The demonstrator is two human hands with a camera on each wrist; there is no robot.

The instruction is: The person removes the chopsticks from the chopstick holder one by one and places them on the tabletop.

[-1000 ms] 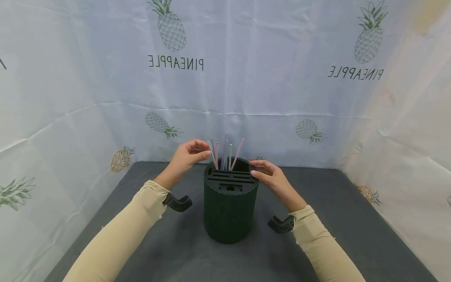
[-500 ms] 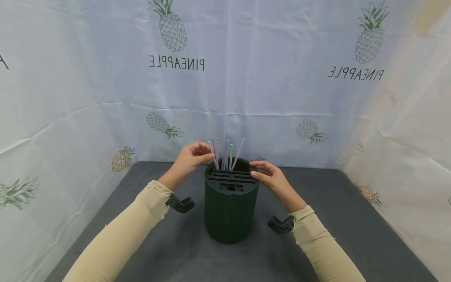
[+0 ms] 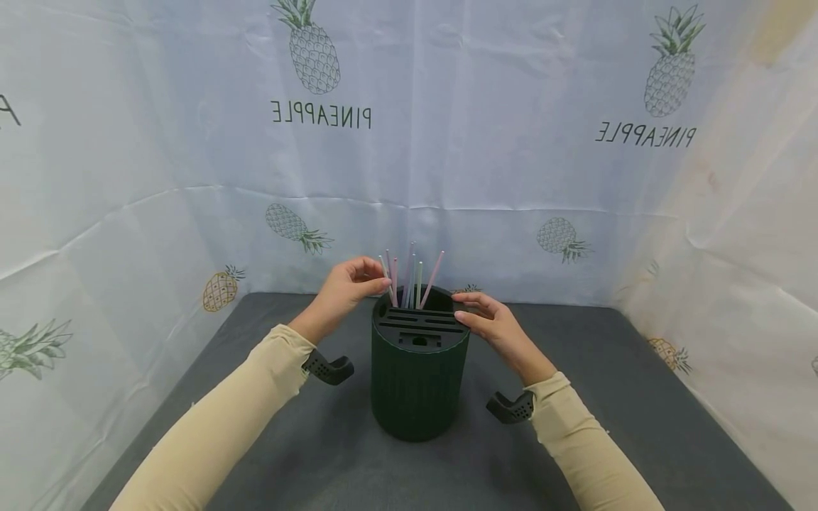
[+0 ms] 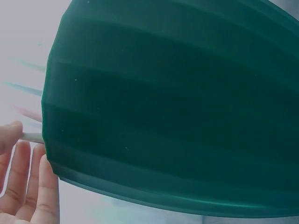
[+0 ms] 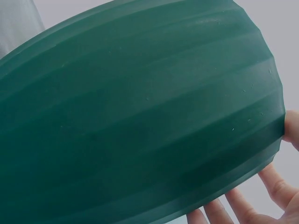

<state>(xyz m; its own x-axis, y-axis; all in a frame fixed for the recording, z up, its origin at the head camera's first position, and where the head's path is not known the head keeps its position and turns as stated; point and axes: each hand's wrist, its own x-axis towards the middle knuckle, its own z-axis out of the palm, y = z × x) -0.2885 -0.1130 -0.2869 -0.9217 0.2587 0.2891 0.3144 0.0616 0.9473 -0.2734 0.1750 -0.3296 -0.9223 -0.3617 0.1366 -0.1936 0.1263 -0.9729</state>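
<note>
A dark green ribbed knife-and-utensil holder (image 3: 418, 390) stands upright, its black slotted top (image 3: 418, 328) facing up. Several thin pastel straws rise from the open rear section, among them a pink straw (image 3: 434, 277) leaning right. At the holder's upper left, my left hand (image 3: 345, 292) pinches a pale straw (image 4: 32, 137) between thumb and fingers, the straw's lower end hidden inside. My right hand (image 3: 495, 328) holds the right rim, with the thumb (image 5: 292, 128) at the edge and the fingers (image 5: 240, 205) along the far side.
The holder stands on a dark grey table (image 3: 307, 454). White curtains (image 3: 486, 156) printed with pineapples hang behind and at both sides. A black wrist mount (image 3: 329, 369) sits on the left wrist, and another mount (image 3: 510, 408) on the right.
My left hand has shifted slightly right and down towards the holder, the pale straw moving a little with it. The right hand and the holder stay almost still.
</note>
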